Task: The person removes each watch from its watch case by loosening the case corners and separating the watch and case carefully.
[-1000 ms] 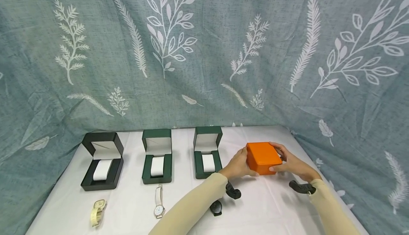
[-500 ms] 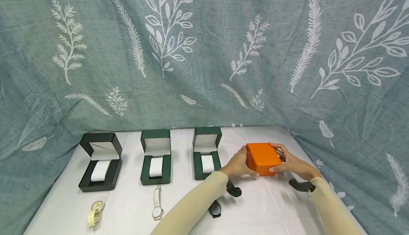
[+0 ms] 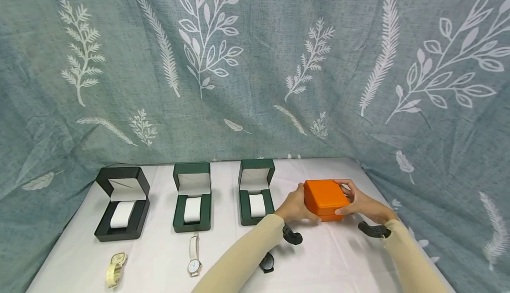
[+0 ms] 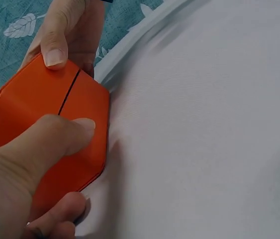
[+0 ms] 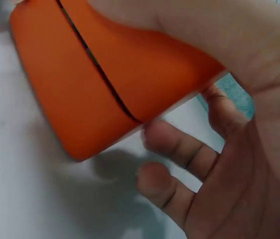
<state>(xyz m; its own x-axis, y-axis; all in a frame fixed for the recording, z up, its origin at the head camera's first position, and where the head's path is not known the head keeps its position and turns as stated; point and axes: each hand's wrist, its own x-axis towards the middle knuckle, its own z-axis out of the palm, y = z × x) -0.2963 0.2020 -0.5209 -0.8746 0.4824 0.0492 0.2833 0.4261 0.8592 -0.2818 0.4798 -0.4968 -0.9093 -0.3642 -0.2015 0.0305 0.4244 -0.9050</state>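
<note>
A closed orange box [image 3: 324, 198] sits at the right of the white-covered table [image 3: 159, 257], with a dark seam between its lid and base. My left hand [image 3: 296, 205] grips its left side, and the left wrist view shows the thumb [image 4: 55, 139] pressed on the orange box [image 4: 35, 114]. My right hand [image 3: 358, 201] holds the right side with the thumb on top and the fingers curled behind. In the right wrist view the orange box [image 5: 80, 84] fills the frame, the right hand's fingers [image 5: 179, 149] curling under its edge. Whether the box is lifted off the cloth is unclear.
Three open watch boxes with white cushions stand in a row: black [image 3: 121, 204], green [image 3: 192, 202], green [image 3: 256, 191]. In front lie a cream watch [image 3: 114, 268], a white-strapped watch [image 3: 194, 255] and a black watch [image 3: 268, 262]. A leaf-print curtain [image 3: 255, 63] hangs behind and to the right.
Both hands keep the same hold on the orange box. Only the head view has drifted slightly.
</note>
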